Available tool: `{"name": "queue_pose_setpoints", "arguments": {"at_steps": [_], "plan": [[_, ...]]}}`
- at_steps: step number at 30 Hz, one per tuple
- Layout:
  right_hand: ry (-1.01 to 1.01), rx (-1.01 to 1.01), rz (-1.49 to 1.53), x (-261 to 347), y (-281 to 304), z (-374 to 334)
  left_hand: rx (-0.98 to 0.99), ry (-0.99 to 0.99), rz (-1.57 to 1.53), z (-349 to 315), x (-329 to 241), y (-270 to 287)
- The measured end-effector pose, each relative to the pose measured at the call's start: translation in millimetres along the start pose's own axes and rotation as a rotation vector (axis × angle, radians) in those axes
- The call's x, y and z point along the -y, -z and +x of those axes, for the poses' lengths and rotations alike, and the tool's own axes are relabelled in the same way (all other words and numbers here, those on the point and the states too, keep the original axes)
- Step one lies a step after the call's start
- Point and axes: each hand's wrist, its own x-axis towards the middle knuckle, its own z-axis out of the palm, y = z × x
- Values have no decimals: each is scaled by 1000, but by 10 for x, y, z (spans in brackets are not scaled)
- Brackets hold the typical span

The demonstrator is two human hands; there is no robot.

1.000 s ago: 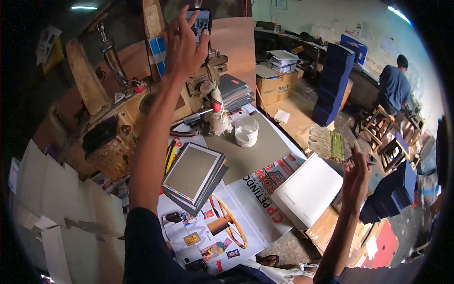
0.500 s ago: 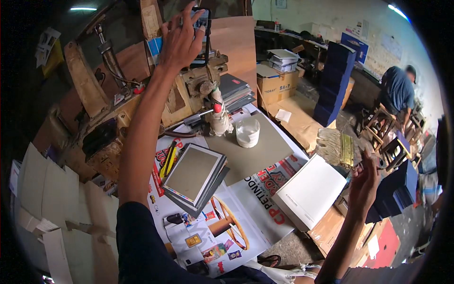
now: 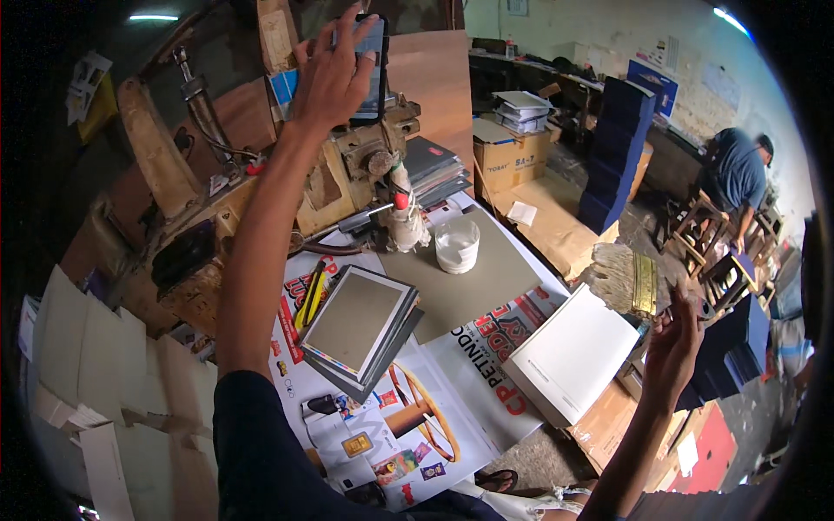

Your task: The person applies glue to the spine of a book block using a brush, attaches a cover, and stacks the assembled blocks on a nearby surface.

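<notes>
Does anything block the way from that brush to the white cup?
Nothing visible stands between the brush in the right hand and the white cup: only flat surfaces, including the grey board, show there. The white book block lies below that line.

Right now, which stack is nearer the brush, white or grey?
The plain white stack, close by the brush in the right hand; the white-bordered grey stack lies farther left.

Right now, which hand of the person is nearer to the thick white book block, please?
The right. The right hand, holding the wide brush, is just right of the book block; the left hand is far to its upper left, at the phone.
</notes>
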Motion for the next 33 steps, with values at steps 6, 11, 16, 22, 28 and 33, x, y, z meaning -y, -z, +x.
{"name": "queue_pose_setpoints", "arguments": {"at_steps": [6, 11, 16, 22, 28, 33], "plan": [[16, -219, -6, 5, -232, -55, 6, -69, 73, -42, 1, 85], [34, -198, -35, 23, -244, -58, 20, -30, -41, -28, -13, 71], [55, -154, 1, 10, -172, -63, -35, -12, -54, -1, 9, 42], [48, -240, -20, -13, -192, -66, -78, -56, 108, -6, 56, 6], [16, -158, -21, -15, -81, -56, -36, -56, 20, -4, 34, 12], [33, -229, -9, -47, -119, -69, -10, -25, 67, 4, 11, -20]]}}
